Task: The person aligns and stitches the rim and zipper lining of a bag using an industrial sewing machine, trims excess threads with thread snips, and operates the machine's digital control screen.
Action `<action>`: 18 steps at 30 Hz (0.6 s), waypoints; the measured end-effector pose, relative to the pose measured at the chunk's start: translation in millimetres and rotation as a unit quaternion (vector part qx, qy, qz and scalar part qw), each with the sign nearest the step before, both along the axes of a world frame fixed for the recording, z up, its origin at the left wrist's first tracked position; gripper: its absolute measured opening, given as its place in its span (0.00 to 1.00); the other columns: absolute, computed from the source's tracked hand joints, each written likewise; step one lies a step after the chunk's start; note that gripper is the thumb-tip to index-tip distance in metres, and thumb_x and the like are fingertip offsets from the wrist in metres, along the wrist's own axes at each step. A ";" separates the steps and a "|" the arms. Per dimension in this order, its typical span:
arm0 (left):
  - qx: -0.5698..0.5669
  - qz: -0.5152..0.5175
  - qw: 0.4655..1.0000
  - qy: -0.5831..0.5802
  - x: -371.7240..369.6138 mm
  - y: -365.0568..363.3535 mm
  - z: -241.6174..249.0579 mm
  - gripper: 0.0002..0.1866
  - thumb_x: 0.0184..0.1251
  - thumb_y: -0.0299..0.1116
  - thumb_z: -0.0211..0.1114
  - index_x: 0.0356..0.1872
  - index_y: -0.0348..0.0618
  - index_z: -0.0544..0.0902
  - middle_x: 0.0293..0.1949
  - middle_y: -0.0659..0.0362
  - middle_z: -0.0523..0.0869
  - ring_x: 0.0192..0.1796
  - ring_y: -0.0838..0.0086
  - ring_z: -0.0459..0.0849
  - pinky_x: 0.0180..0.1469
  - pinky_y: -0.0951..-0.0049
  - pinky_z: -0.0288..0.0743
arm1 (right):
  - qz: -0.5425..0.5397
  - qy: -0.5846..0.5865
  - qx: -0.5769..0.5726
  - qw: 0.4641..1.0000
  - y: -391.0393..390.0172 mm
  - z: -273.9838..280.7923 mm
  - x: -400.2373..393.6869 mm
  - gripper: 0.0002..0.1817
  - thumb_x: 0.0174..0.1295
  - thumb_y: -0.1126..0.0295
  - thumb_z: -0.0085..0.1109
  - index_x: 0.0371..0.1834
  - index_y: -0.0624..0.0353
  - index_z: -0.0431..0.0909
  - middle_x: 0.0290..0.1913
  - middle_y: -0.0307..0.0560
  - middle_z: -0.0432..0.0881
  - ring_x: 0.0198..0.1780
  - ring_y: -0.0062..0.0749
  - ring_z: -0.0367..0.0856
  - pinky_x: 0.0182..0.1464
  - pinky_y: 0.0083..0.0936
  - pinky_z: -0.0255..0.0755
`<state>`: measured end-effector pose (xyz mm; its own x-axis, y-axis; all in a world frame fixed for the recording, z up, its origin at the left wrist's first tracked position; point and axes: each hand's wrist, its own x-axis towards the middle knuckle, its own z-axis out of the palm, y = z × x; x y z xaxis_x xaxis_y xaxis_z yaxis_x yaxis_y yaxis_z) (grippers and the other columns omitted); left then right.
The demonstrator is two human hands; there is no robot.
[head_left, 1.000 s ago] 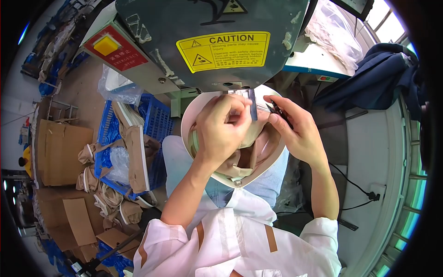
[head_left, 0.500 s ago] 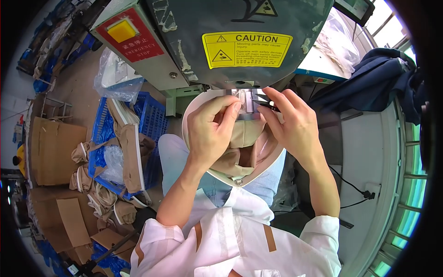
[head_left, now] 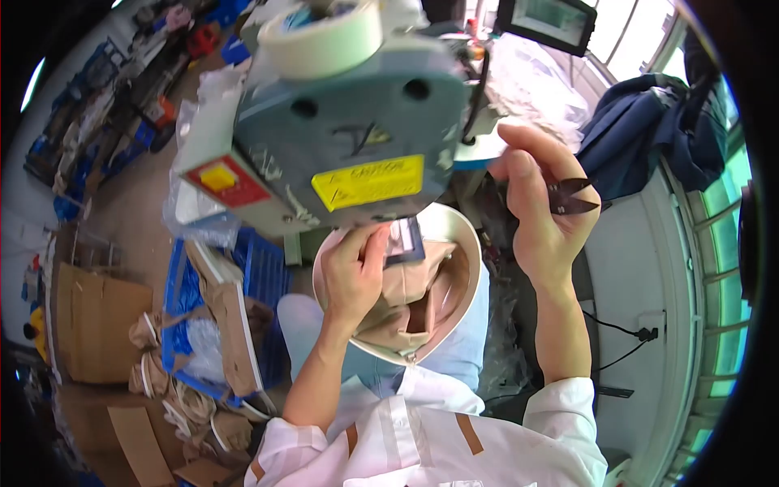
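My left hand [head_left: 353, 272] is closed at the rim of a beige bag [head_left: 398, 337], beneath the machine head [head_left: 349, 122]. Its thumb and fingers press together beside a small dark-framed plate [head_left: 404, 242]; what they pinch is hidden. My right hand [head_left: 545, 203] is raised right of the machine, with small black thread snips [head_left: 573, 196] held in it, blades apart and pointing right. The round, white-edged bag lies open over my lap, its tan lining and pocket showing.
A roll of white tape [head_left: 320, 40] sits on the machine. At left are a blue crate [head_left: 264, 268] with tan pieces and a cardboard box [head_left: 101, 325]. Dark blue cloth [head_left: 633, 134] hangs at right, above a plug with black cables [head_left: 647, 334].
My right hand has moved up and right, away from the plate, with the snips. The head view has shifted to show the machine's top and the tape roll. My left hand remains beside the plate.
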<state>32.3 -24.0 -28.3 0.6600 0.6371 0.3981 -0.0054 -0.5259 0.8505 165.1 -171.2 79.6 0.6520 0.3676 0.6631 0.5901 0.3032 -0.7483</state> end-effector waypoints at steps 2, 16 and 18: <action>0.032 -0.006 0.999 0.015 -1.1 4.9 -6.0 0.07 0.71 0.27 0.63 0.42 0.37 0.87 0.31 0.59 0.87 0.28 0.80 0.80 0.31 0.79 0.72 | -0.012 -0.033 -0.011 0.999 4.3 28.1 -3.8 0.16 0.69 0.77 0.55 0.59 0.67 0.78 0.45 0.40 0.87 0.24 0.04 0.59 0.26 0.07 0.54; 0.014 0.002 1.000 0.018 -0.5 2.4 -3.0 0.08 0.69 0.33 0.65 0.42 0.43 0.87 0.31 0.55 0.86 0.29 0.64 0.82 0.33 0.70 0.74 | 0.260 0.276 0.129 0.916 16.8 35.0 -0.6 0.21 0.71 0.64 0.56 0.63 0.63 0.70 0.40 0.46 0.86 0.17 0.05 0.54 0.19 0.08 0.49; 0.022 -0.006 1.000 0.008 0.6 4.7 -2.0 0.07 0.69 0.33 0.66 0.42 0.43 0.87 0.31 0.55 0.86 0.29 0.64 0.82 0.33 0.70 0.74 | 0.316 0.145 0.148 0.926 11.2 -1.8 2.8 0.19 0.73 0.66 0.51 0.61 0.65 0.70 0.32 0.42 0.82 0.16 0.07 0.54 0.18 0.09 0.51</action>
<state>32.9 -19.3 -30.4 0.6737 0.6116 0.4148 0.0020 -0.5629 0.8265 168.0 -160.1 77.8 0.5357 0.5662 0.6264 0.0122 0.7366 -0.6762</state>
